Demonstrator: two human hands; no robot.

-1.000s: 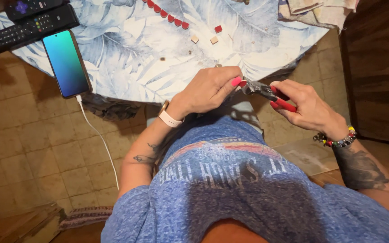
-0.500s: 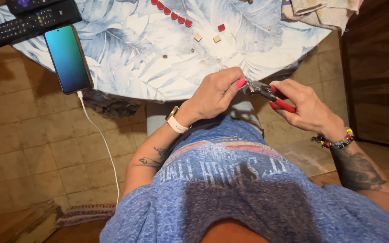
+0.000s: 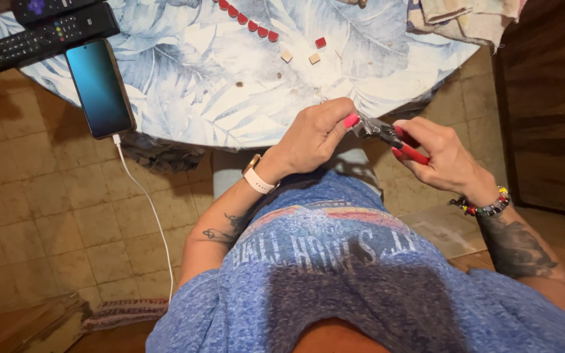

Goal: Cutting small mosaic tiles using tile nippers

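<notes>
- My right hand (image 3: pixel 443 157) was wrapped round the red handles of a pair of pliers (image 3: pixel 397 140), fingers curled tight on them, just off the near edge of the table (image 3: pixel 184 78).
- My left hand (image 3: pixel 315 134) was pinched shut at the tips, thumb and fingers meeting right at the nose of the pliers; whatever small piece sat between them was too tiny for me to make out.
- The two hands were touching through the tool, held above my lap and my blue shirt (image 3: pixel 335 274), not resting on the table.
- I wore a pale watch (image 3: pixel 256 178) on the left wrist and a beaded bracelet (image 3: pixel 485 206) on the right.
- On the leaf-patterned tablecloth, a curved row of red beads (image 3: pixel 246 21) lay well apart from my hands, with a few loose square beads (image 3: pixel 308 53) nearer the middle.
- A phone (image 3: pixel 99 88) with a lit screen lay at the table's left edge, a white cable (image 3: pixel 145 202) hanging from it toward the tiled floor (image 3: pixel 47 216).
- Two black remotes (image 3: pixel 47 29) lay just beside the phone, at the far left.
- A folded cloth (image 3: pixel 465 16) sat at the far right of the table.
</notes>
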